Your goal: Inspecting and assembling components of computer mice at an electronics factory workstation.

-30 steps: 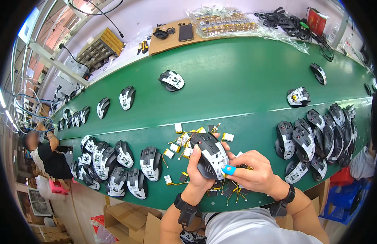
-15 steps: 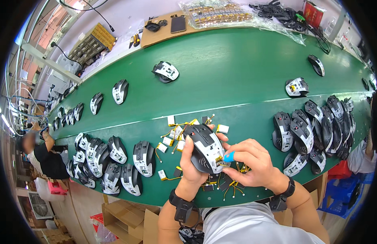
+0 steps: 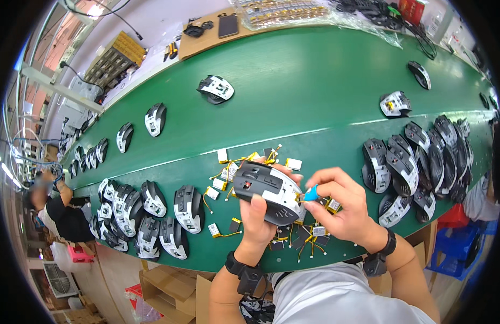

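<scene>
My left hand (image 3: 256, 224) is wrapped around a black and white computer mouse (image 3: 274, 189) with part of its top cover off, holding it above the table. At the mouse's right end, my right hand (image 3: 341, 208) pinches a thin yellow battery cable (image 3: 301, 198) between thumb and index finger. A blue finger cot (image 3: 311, 193) covers that index fingertip. Against the right hand's palm side shows a small silver and yellow battery (image 3: 333, 205); whether the hand grips it is unclear. Below the hands lie several loose batteries with wires (image 3: 319, 231) and dark pads.
Several similar mice stand in a group at left (image 3: 128, 208) and another at right (image 3: 401, 162). More sit spaced along the green table's (image 3: 293, 70) far strip. Wrapped battery trays (image 3: 282, 13) and a phone (image 3: 228, 26) lie at the back. Another person (image 3: 63, 210) works at far left.
The mouse has turned in my left hand, its right end swinging up and its left end outward. My right hand has moved up with it, fingers now pinched at the cable.
</scene>
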Tool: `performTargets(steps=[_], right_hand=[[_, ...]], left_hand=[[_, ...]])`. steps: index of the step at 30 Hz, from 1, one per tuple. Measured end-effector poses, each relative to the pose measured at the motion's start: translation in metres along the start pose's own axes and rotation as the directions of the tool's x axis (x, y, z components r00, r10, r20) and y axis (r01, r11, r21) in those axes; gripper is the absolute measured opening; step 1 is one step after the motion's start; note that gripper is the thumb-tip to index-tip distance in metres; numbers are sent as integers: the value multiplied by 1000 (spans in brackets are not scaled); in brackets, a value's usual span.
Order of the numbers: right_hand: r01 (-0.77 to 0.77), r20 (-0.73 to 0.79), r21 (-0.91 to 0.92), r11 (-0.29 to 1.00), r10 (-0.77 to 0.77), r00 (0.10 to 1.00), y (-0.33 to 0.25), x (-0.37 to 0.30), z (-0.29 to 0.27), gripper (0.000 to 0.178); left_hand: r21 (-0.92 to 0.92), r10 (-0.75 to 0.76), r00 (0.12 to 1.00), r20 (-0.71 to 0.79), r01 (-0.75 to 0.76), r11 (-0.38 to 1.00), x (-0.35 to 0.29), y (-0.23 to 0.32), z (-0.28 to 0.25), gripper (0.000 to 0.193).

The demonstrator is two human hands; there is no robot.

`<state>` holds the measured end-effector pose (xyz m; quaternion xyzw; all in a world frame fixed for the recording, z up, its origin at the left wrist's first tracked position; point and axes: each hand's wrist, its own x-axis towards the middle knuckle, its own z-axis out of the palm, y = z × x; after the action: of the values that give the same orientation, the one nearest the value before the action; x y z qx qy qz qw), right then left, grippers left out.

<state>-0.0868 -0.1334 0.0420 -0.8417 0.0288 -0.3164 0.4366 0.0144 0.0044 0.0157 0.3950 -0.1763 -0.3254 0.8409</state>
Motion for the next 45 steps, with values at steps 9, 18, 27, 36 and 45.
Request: performTargets(steps=[9,18,27,36,45], right_hand=[[-152,-67,220,964,170,983,1,-11,4,21],[180,-79,-75,981,-186,979,0,-12,13,28],[205,-61,-59,977,-209,976,-4,-6,15,32],[174,-50,-182,968,-186,981,-6,-13,20,33],[6,-30,292,956,3,1000,-3,-11,14,24]], left_hand=[[69,184,982,35,-186,980,0,0,3,86],[12,180,983,-38,-179,984,0,-2,-3,77],[-306,-113,986,-119,72,949,1,1,-2,67],[-352,-160,984,-73,125,928,-1,-4,-5,67],[-380,-118,992,49,128,916,-1,-7,-4,73]])
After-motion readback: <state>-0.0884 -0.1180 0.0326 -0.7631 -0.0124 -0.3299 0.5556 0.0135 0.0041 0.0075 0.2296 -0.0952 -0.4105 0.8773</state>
